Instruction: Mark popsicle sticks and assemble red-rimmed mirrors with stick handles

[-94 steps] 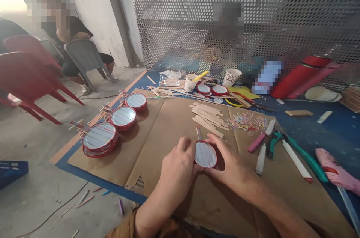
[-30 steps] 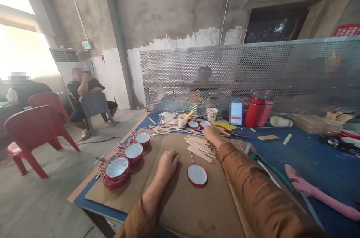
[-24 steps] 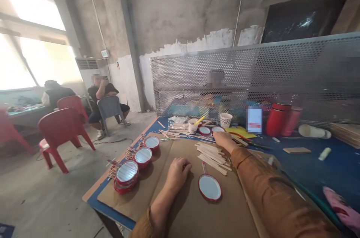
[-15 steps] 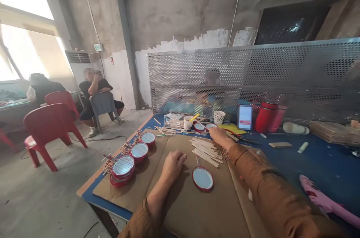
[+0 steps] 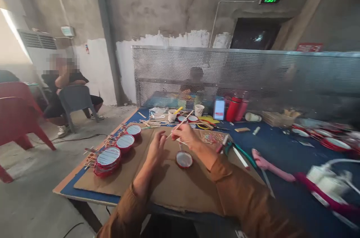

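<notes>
My right hand [image 5: 186,136] pinches a thin wooden stick [image 5: 184,119], tilted with its upper end pointing away to the right. My left hand [image 5: 155,149] is raised beside the stick's lower end, fingers loosely bent and apart; contact with it is not clear. Just below my right hand, a small red-rimmed round piece with a pale face [image 5: 184,159] lies on the cardboard sheet [image 5: 180,189]. A thin handle points away from it, partly hidden. To the left stand several red-rimmed round pieces [image 5: 108,156] with sticks across them, some stacked.
Behind my hands are a paper cup [image 5: 172,115] with a yellow stick, a patterned cup [image 5: 199,110], a phone [image 5: 219,109] and a red bottle [image 5: 234,108]. A perforated metal screen [image 5: 163,69] borders the table. At right lie pliers with green handles [image 5: 244,153] and a power strip [image 5: 323,189].
My right hand has drawn back from the cup area toward me, bringing the wooden stick. My left hand has lifted toward it. The view has turned right.
</notes>
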The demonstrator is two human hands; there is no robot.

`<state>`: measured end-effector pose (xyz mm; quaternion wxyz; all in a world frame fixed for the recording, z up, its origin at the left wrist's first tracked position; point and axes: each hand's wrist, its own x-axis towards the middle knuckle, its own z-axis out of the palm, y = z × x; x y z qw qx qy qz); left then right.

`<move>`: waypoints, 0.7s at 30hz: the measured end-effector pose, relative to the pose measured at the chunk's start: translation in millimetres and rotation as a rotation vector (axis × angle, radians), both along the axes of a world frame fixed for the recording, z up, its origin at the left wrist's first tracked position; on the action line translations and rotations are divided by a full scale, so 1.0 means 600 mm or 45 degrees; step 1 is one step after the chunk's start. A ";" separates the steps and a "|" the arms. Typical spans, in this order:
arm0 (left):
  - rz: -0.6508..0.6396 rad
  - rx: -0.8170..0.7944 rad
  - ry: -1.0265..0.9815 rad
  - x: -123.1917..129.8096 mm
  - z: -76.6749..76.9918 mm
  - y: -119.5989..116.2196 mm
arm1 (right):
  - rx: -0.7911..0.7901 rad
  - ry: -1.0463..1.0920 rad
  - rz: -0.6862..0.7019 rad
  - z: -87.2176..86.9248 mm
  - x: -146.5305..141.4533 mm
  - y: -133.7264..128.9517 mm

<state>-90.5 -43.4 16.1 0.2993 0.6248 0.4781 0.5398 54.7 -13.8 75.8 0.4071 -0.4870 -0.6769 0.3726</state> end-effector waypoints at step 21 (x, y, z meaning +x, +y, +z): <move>0.042 -0.171 0.374 -0.001 -0.007 -0.038 | -0.208 -1.055 -0.922 0.006 0.269 -0.058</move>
